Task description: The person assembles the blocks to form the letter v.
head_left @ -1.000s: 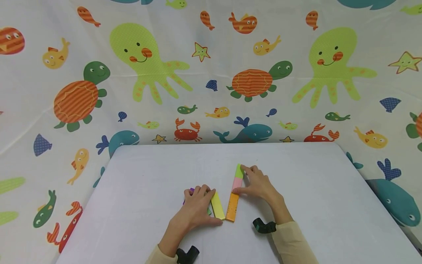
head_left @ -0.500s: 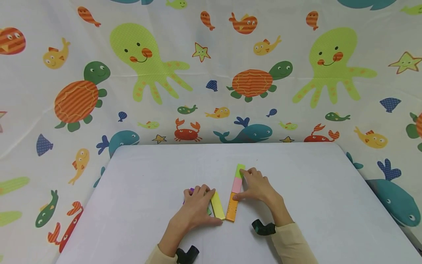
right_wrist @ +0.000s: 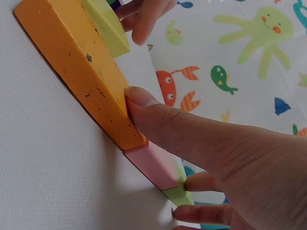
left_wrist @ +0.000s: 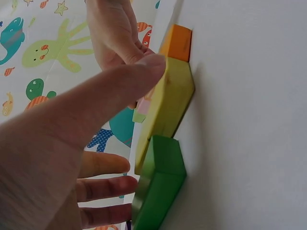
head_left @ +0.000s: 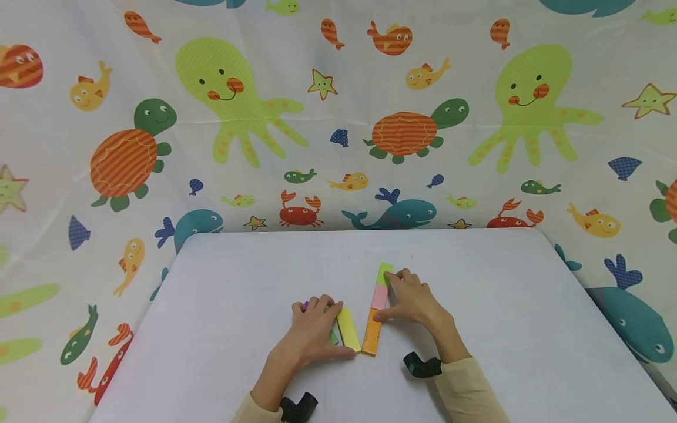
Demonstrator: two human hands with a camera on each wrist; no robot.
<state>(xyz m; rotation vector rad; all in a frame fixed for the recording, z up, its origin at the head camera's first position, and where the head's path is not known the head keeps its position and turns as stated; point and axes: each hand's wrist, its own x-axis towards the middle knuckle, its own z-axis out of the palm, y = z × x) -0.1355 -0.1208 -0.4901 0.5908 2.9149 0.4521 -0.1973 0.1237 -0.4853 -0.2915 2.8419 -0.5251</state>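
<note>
Shifting slightly left in the head view, the spread left hand (head_left: 309, 332) spans the yellow block (head_left: 348, 329); rightward, the extended right hand (head_left: 415, 301) edges a seemingly settled row: orange block (head_left: 372, 333), pink block (head_left: 379, 296), lime block (head_left: 383, 274). Left wrist: straight fingers beside a green block (left_wrist: 160, 184). Right wrist: thumb touching orange block, nothing gripped.

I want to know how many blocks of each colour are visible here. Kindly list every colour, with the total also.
Orange block: 1
Yellow block: 1
Pink block: 1
Lime-green block: 1
Dark green block: 1
Purple block: 1, mostly hidden
Total visible: 6; the left hand may hide more.
</note>
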